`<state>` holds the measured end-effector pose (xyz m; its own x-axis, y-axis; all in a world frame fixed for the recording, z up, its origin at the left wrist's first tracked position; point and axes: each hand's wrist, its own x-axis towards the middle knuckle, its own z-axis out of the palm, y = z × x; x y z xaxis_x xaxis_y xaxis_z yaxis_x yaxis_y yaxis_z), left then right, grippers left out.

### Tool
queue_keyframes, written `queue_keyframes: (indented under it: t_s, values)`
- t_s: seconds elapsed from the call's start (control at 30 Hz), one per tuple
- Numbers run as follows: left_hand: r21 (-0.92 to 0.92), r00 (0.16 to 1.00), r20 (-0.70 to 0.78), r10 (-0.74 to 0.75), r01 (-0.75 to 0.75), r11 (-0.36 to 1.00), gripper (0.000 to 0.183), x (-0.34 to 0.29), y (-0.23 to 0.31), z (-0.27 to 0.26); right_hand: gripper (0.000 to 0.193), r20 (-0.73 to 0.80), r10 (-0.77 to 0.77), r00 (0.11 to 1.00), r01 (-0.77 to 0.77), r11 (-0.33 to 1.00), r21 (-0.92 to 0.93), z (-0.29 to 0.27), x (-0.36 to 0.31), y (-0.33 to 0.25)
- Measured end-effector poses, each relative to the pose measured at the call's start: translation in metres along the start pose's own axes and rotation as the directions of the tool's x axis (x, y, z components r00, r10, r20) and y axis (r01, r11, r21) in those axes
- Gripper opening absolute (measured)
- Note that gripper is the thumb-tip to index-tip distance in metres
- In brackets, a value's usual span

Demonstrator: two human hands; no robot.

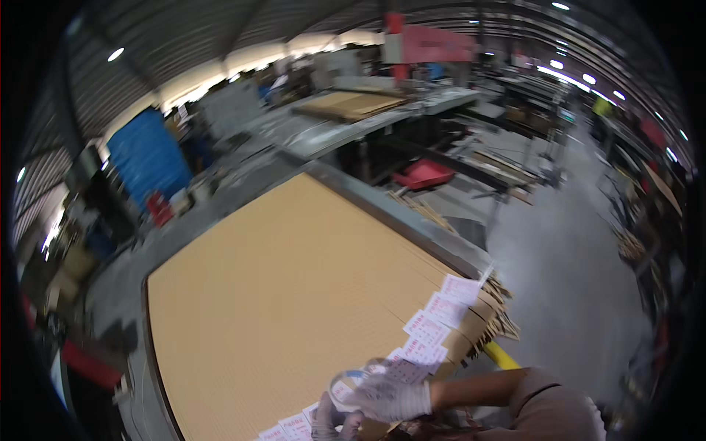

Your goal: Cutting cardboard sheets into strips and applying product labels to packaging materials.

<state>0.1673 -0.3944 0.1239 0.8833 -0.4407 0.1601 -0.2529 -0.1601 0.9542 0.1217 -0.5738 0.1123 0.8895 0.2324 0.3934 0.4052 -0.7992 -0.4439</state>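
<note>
A large stack of flat brown cardboard sheets (279, 294) lies in front of me. Along its near right edge runs a slanting row of white paper labels (425, 328) with red print, partly overlapping. My right hand (393, 397), in a whitish glove, reaches in from the lower right. Its fingers close on a pale ring that looks like a roll of clear tape (339, 384), with a blue patch beside it. My left hand (332, 424), also gloved, is curled just below the ring at the bottom edge. Blur hides what its fingers hold.
A grey metal table edge (397, 213) borders the stack's far right side. Beyond stands another long table with a smaller cardboard pile (349, 104). A red tray-like object (424, 174) sits under it. Grey floor (562, 272) runs along the right; a blue sheet (149, 158) stands left.
</note>
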Motion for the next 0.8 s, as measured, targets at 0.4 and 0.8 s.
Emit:
queue_keyframes:
  t_s: [0.4, 0.8]
  values:
    - [-0.075, 0.219, 0.975, 0.03, 0.201, 0.977, 0.012, -0.168, 0.042, 0.028, 0.035, -0.396, 0.918, 0.025, -0.893, 0.198, 0.404, 0.057, -0.203, -0.293]
    - [0.368, -0.223, 0.927, -0.3, 0.687, 0.626, 0.053, -0.42, -0.066, 0.257, 0.018, -0.563, -0.121, -0.817, -0.565, -0.02, 0.825, 0.248, -0.428, -0.642]
